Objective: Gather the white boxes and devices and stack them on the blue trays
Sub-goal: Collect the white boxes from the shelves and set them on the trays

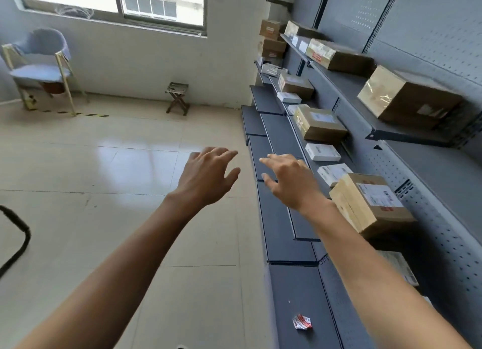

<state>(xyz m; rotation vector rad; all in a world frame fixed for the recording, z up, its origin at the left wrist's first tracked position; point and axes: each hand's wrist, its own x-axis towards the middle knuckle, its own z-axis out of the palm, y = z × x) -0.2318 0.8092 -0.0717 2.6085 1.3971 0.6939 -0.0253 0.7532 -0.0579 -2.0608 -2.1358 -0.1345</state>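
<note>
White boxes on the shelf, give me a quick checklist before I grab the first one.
1. Left hand free, fingers spread: ok.
2. Right hand free, holding nothing: ok.
3. Nearest white box lies flat on the middle shelf, nothing on top: ok.
4. Second white box partly tucked behind the cardboard box: not ok.
5. Blue trays in sight: cannot tell.

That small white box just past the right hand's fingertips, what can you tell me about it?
The white box is flat and rectangular, seemingly cardboard, with faint grey print on its lid, too blurred to read. It looks closed and lies flat on the dark grey shelf, between a brown carton behind it and another white box nearer the camera. It seems to touch neither. The right hand hovers open beside it, not touching it.
</note>
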